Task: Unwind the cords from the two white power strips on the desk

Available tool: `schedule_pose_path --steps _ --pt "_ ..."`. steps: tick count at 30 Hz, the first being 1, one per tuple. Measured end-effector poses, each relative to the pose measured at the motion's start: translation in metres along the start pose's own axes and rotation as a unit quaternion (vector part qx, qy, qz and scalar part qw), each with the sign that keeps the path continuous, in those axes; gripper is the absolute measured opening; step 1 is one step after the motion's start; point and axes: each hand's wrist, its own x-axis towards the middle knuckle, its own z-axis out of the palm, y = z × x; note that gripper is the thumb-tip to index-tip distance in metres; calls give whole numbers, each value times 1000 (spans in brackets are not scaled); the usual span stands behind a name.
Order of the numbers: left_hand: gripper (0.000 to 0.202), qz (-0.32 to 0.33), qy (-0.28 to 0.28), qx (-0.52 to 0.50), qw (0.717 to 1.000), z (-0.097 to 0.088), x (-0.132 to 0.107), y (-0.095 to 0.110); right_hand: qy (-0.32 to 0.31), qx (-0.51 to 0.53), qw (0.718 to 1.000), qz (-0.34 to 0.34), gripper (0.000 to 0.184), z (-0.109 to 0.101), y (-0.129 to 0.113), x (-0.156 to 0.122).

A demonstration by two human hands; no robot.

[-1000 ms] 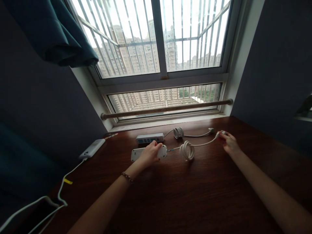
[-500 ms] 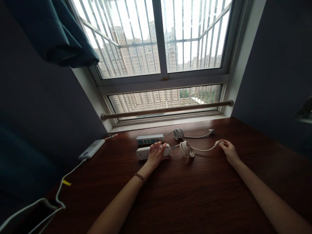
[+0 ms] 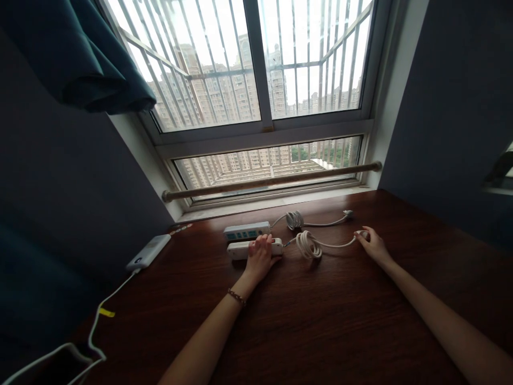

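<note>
Nearer to me on the brown wooden table [image 3: 304, 310] lies a white power strip [image 3: 240, 249], tipped so its socket side cannot be made out. My left hand [image 3: 260, 255] is wrapped over its right half. From its right end runs a white cord [image 3: 308, 245], coiled in the middle and stretching right to a plug [image 3: 362, 234]. The fingers of my right hand [image 3: 373, 246] pinch that plug close to the tabletop. Just behind, a second power strip [image 3: 247, 231] with blue-marked sockets lies parallel, its own coiled cord [image 3: 294, 220] ending in another plug [image 3: 348, 214].
A white power bank [image 3: 148, 252] with a cable [image 3: 114, 293] bearing a yellow tag lies at the left edge. Beyond the table are the window sill [image 3: 272, 202] and a rail [image 3: 272, 182]. A blue curtain [image 3: 92, 64] hangs upper left.
The nearer power strip has shifted slightly right under my left hand. My right hand keeps hold of the plug. The view has tilted a little.
</note>
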Motion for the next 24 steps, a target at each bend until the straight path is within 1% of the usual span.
schedule_pose_path --steps 3,6,10,13,17,21,24 --pt "77 -5 8 -2 1000 -10 -1 -7 14 -17 999 -28 65 0 -2 -1" --pt "78 -8 11 -2 1000 -20 -7 -18 36 -35 997 -52 64 0 -4 -2" --pt "76 -5 7 15 1000 -31 -22 -31 72 -60 992 -86 62 0 -9 -6" --pt "71 -17 11 31 999 -35 -37 -36 98 -73 984 -129 64 -1 -17 -9" --pt "59 -37 35 39 998 -36 -55 -34 110 -72 969 -207 57 -4 -36 -17" --pt "47 5 59 22 998 -37 -63 -27 94 -63 953 -280 48 -2 -61 -34" --pt "46 46 76 -12 996 -42 -65 -18 61 -59 941 -328 43 -2 -86 -56"
